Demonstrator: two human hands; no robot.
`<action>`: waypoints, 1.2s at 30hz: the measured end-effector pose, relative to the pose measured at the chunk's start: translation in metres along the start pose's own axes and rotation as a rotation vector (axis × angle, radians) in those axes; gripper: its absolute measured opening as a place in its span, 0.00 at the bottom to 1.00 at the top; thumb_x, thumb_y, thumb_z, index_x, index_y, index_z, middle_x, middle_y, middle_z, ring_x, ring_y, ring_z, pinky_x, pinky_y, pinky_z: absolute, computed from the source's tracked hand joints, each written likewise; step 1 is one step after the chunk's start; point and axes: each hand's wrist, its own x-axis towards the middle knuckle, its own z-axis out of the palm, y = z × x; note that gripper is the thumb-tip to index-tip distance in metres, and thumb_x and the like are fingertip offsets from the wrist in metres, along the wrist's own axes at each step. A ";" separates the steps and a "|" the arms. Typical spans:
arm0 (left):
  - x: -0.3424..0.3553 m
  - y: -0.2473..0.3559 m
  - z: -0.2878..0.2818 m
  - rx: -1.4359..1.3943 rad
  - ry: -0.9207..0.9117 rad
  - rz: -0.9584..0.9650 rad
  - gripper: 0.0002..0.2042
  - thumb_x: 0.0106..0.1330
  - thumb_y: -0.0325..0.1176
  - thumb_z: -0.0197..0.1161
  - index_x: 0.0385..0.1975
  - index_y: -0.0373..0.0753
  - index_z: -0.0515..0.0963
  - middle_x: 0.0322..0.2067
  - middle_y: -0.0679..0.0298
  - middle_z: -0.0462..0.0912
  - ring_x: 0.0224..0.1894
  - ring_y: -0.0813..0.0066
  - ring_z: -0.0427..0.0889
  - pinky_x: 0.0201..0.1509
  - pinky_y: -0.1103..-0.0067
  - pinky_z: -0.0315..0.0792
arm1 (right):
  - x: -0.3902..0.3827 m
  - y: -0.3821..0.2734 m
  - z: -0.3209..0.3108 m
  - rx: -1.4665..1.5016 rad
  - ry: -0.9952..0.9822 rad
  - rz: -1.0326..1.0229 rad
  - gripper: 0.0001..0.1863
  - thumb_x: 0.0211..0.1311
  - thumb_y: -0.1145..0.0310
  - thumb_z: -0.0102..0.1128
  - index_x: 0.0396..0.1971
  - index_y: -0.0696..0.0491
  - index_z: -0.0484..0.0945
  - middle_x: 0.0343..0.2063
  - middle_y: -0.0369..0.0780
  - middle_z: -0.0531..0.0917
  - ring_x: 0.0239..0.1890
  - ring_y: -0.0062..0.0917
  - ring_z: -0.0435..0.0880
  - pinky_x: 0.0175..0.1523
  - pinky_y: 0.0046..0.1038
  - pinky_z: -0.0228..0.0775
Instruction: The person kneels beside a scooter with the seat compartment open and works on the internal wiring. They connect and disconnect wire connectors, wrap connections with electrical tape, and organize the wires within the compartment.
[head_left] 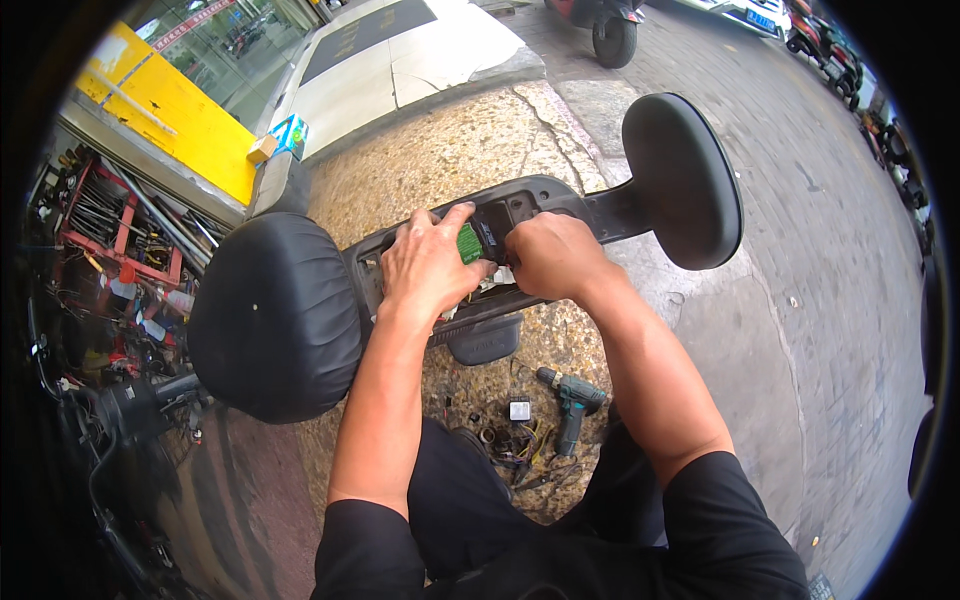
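Red metal rack (pixel 125 240), loaded with rods and tools, is at my far left, below a yellow panel (pixel 185 125). Nearer, a bulging black seat (pixel 275 320) crowds the left forearm and blocks my view of the ground behind it. The left hand (pixel 425 262) lies over the open black frame (pixel 545 188), thumb and index finger spread about a green-labelled block (pixel 468 243) set inside; I cannot tell whether they grip it. Below lie loose wires (pixel 520 445), a small white-faced box (pixel 519 410) and a drill (pixel 575 405). The right hand (pixel 555 255) is curled at the block's right, fingers folded in. Farther right, a black padded backrest (pixel 690 180) stands out over the pavement.

The left hand covers part of the block; the right fingertips are hidden, so I cannot tell what they pinch. A scooter (pixel 614 43) and a white car (pixel 745 15) are cut off above.
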 end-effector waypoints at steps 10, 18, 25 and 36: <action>-0.003 -0.007 0.008 -0.028 0.056 0.034 0.35 0.55 0.43 0.76 0.67 0.53 0.73 0.52 0.48 0.78 0.55 0.48 0.80 0.57 0.58 0.77 | 0.003 -0.010 0.020 0.122 0.161 -0.095 0.13 0.52 0.71 0.63 0.37 0.60 0.76 0.31 0.53 0.85 0.39 0.51 0.85 0.44 0.49 0.76; -0.058 -0.034 0.036 -0.274 0.553 0.026 0.31 0.54 0.34 0.75 0.59 0.29 0.74 0.57 0.40 0.76 0.61 0.43 0.75 0.66 0.61 0.69 | 0.010 -0.010 0.021 0.122 0.135 -0.067 0.12 0.51 0.74 0.62 0.37 0.59 0.74 0.29 0.54 0.85 0.38 0.53 0.85 0.45 0.51 0.75; -0.108 -0.056 0.067 -0.425 0.497 -0.041 0.40 0.54 0.37 0.76 0.66 0.29 0.63 0.64 0.38 0.68 0.63 0.37 0.73 0.65 0.60 0.70 | 0.014 -0.006 0.022 0.165 0.126 -0.064 0.12 0.51 0.72 0.65 0.36 0.58 0.76 0.28 0.55 0.84 0.38 0.53 0.84 0.46 0.51 0.74; -0.080 -0.046 0.091 -0.447 0.553 -0.034 0.34 0.60 0.29 0.66 0.64 0.20 0.61 0.64 0.27 0.62 0.64 0.29 0.68 0.69 0.57 0.66 | 0.023 -0.009 0.029 0.128 0.091 -0.047 0.09 0.51 0.74 0.62 0.33 0.59 0.76 0.28 0.57 0.82 0.38 0.55 0.82 0.43 0.51 0.71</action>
